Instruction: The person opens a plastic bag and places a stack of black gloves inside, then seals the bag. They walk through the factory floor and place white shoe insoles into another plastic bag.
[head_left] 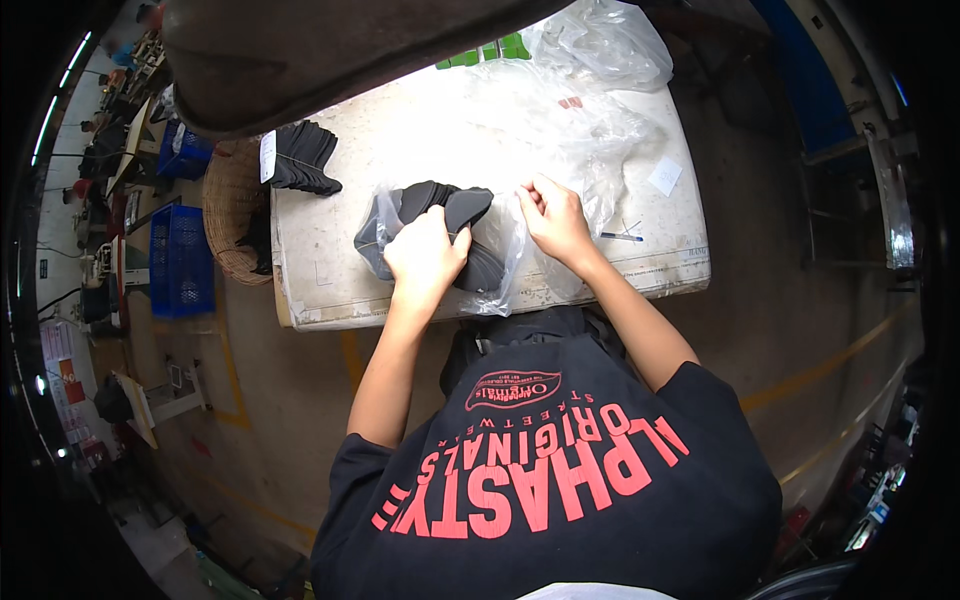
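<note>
My left hand [425, 252] is closed on a bundle of black cut pieces [470, 208], stacked in layers and partly inside a clear plastic bag [378, 228]. The bag's loose film spreads to the right of the bundle. There my right hand [556, 220] pinches thin clear plastic between thumb and fingers, raised a little over the table; the exact edge it grips is hard to make out. A second stack of black pieces [305, 158] with a white paper tag [267, 157] lies at the table's left edge.
The white table [380, 150] bears crumpled clear plastic bags [610, 50], a blue pen [622, 237], a paper slip [665, 176] and green pieces [485, 52]. A dark overhead fixture [330, 60] covers its far left. A wicker basket [232, 215] and blue crates [181, 262] stand left.
</note>
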